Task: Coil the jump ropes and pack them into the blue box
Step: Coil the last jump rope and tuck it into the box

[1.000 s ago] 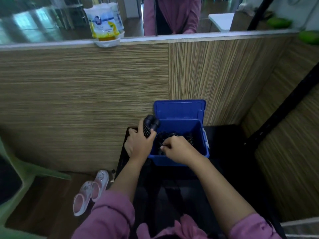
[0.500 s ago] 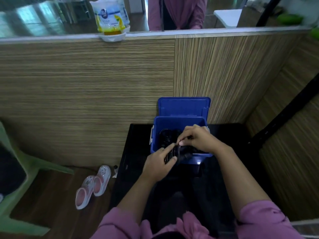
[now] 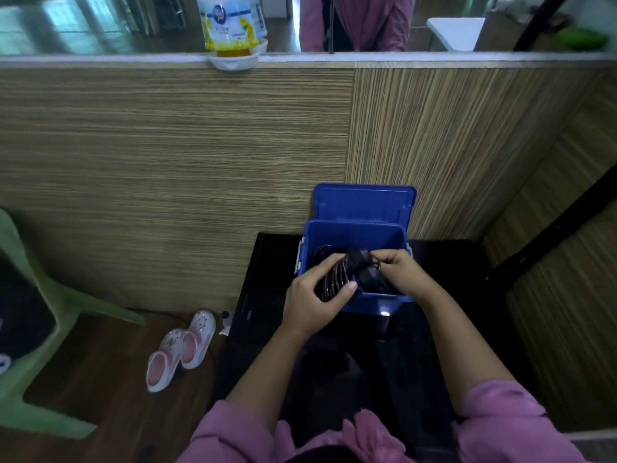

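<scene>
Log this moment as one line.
left hand: grips rope coil | right hand: holds handles | box: open

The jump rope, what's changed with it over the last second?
The left hand carried the rope from the box's left side to its front edge, gripping the coil now. The right hand came to pinch the handles. Box and lid unmoved.

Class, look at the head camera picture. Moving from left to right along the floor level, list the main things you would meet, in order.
Green chair → pink clogs → black table → left hand gripping the coiled jump rope → right hand at the blue box.
</scene>
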The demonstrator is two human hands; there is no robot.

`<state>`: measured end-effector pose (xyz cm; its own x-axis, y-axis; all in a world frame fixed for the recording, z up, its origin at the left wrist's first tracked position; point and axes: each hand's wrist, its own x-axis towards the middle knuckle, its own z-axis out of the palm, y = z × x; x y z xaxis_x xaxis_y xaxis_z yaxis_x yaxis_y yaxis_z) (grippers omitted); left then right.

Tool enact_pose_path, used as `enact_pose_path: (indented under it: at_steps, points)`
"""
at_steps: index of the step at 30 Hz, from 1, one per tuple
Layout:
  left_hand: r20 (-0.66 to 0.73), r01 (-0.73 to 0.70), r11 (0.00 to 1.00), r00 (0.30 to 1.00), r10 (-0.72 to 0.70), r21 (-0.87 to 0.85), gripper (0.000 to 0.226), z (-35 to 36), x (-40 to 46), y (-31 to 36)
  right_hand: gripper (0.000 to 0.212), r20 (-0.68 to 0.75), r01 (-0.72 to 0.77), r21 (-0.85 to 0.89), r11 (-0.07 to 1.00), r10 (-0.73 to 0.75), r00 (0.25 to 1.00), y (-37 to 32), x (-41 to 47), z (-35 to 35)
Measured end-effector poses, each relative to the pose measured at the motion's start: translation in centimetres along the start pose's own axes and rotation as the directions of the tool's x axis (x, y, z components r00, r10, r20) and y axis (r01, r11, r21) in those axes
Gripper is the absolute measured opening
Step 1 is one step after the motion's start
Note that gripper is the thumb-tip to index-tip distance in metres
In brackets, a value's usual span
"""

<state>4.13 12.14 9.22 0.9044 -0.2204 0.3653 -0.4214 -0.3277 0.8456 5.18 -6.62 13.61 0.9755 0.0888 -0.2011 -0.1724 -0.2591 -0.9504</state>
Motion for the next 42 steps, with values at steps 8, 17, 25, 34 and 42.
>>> enact_pose_path:
  at_steps: [8,17,25,34,42]
  points:
    - [-0.258,0.168,0.947,0.961,-0.096,0.272,0.05,-0.5,1.3,0.5,0.012,-0.073,-0.021,-0.473,0.881,-0.016,0.997,-0.9,0.1,3.5]
    - [-0.415,0.324,0.891,0.893,-0.176,0.319,0.056,-1.2,3.5,-0.4,0.015,-0.019,-0.273,-0.322,0.906,0.282,0.959,-2.6,-0.8,4.0]
    - [-0.39,0.487,0.742,0.862,-0.324,0.46,0.058,-1.4,3.4,-2.8,0.02,0.01,-0.284,-0.28,0.917,0.298,0.954,-2.6,-1.4,5.4]
    - [-0.306,0.484,0.67,0.875,-0.375,0.562,0.064,-1.3,1.9,-4.7,0.02,0.049,-0.117,-0.077,0.99,0.121,0.991,-3.0,-1.7,4.9]
    - [-0.135,0.386,0.657,0.907,-0.4,0.647,0.063,-1.3,0.4,-4.7,0.03,0.042,-0.187,0.197,0.963,0.182,0.982,-3.0,-0.9,3.8]
